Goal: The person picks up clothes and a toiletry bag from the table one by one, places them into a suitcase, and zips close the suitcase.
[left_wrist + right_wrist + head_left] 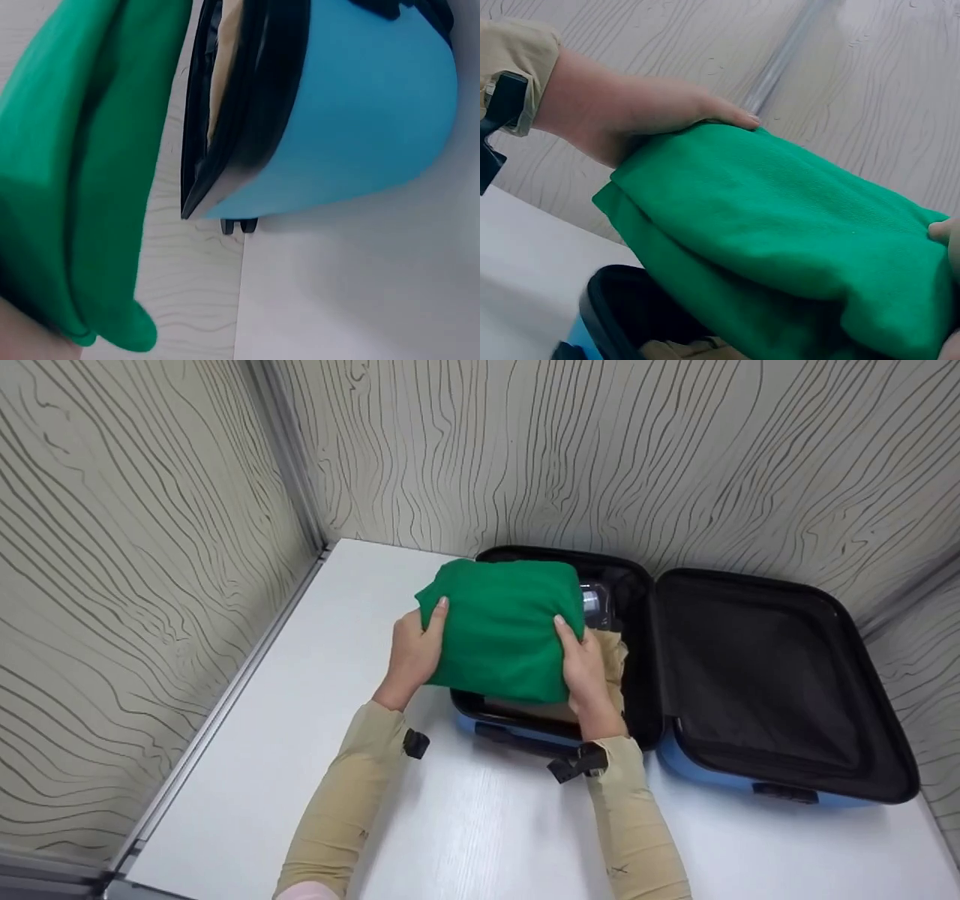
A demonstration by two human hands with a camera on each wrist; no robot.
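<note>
Overhanging the suitcase's tan fabric, green cloth rests in fingers.

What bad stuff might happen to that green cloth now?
The green cloth might flop open, since the left hand and right hand grip just its sides. The open suitcase is underneath, so the cloth could catch on its black rim. If dropped, it may rumple the beige cloth inside.

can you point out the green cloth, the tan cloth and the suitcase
Green cloth [501, 630], head view, middle of its upper face
Tan cloth [612, 652], head view, its uncovered right part
Suitcase [367, 112], left wrist view, blue outer wall
</note>
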